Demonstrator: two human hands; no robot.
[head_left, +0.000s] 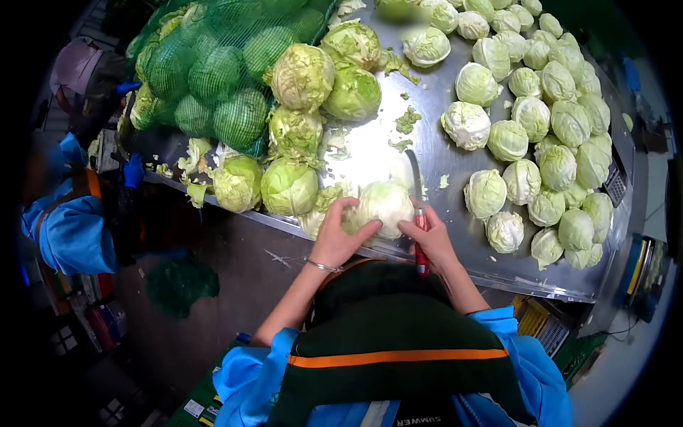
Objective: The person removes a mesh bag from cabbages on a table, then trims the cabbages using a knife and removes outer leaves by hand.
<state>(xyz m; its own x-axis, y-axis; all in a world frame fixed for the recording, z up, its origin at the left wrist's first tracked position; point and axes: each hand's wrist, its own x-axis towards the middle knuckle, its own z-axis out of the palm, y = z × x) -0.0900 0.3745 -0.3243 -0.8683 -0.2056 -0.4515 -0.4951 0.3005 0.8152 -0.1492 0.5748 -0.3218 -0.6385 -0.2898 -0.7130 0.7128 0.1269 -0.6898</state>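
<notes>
A pale, trimmed cabbage (385, 208) rests at the near edge of the metal table (427, 99), in front of my body. My left hand (341, 235) grips its left side, with fingers curled and thumb on the near face. In my right hand (432, 238) is a knife (422, 249) with a red handle; its curved blade points away from me, along the cabbage's right side. The right thumb also touches the cabbage. Left of my left hand sit untrimmed cabbages with loose outer leaves, such as a green cabbage (289, 186).
A green net sack (213, 71) full of cabbages lies at the far left. Many pale cabbages (558, 121) cover the table's right side. Leaf scraps (408, 120) lie mid-table. Another person in a blue sleeve (75, 228) stands left. A green net (183, 286) is on the floor.
</notes>
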